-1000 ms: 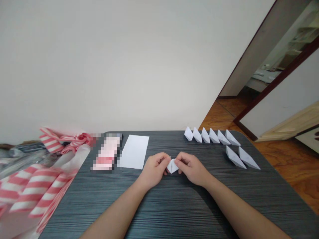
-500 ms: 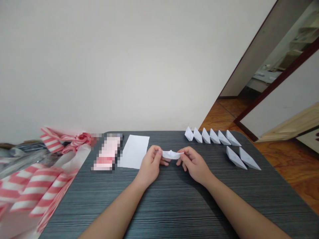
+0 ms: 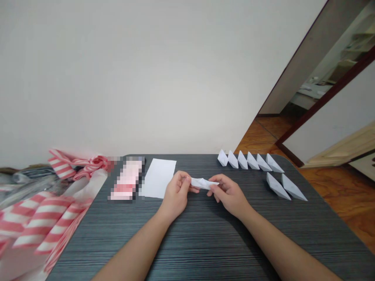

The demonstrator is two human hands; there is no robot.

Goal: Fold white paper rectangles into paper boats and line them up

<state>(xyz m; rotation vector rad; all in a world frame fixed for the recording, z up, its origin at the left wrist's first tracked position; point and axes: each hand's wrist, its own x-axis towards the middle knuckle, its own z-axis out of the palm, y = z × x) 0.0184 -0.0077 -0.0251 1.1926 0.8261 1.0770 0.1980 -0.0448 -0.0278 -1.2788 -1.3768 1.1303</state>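
Observation:
A small white folded paper boat (image 3: 202, 183) is held between my two hands, above the middle of the dark table. My left hand (image 3: 178, 190) pinches its left end between thumb and fingers. On the other side, my right hand (image 3: 227, 192) grips near the right end, whose pointed tip sticks out past the thumb. The boat lies nearly level, with a small peak at its centre. Fingers hide parts of its underside. Just left of my left hand is a stack or sheet of plain white paper (image 3: 159, 178).
Several finished paper boats (image 3: 242, 160) stand in a row at the table's back right, with two more paper boats (image 3: 293, 187) in front. A blurred-out phone-like object (image 3: 127, 179) lies at left. Red-and-white striped cloth (image 3: 49, 218) is heaped beside the dark wood-grain table (image 3: 187, 242).
My right thumb has shifted inward along the boat, and its right tip now shows beyond the thumb. The left hand has stayed nearly still.

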